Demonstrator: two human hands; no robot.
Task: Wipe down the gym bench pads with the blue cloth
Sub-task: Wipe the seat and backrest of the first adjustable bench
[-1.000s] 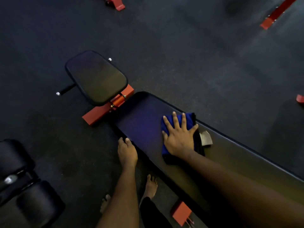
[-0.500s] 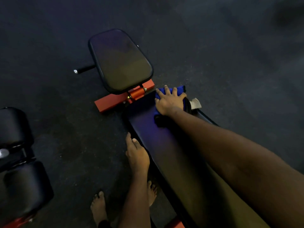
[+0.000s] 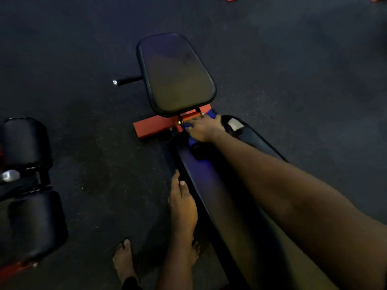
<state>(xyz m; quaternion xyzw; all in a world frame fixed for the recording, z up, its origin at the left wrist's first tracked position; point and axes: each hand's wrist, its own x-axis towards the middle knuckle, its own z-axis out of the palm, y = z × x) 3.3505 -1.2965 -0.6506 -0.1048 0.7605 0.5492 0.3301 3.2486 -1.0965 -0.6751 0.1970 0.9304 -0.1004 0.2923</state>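
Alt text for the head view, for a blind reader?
The right hand presses a blue cloth on the far end of the long bench pad, near the seat pad. The left hand rests against the long bench pad's side.

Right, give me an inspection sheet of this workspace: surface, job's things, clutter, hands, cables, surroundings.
Surface: long black back pad runs from lower right up to the red frame; seat pad lies beyond it.
Job's things: blue cloth at the back pad's far end, mostly under the right hand.
Clutter: pale tag beside the cloth; nothing else seen.
Hands: right hand presses on the cloth; left hand rests on the back pad's near edge, holding nothing.
Cables: nothing seen.
Surroundings: dark floor; black padded equipment at left; bare foot below.
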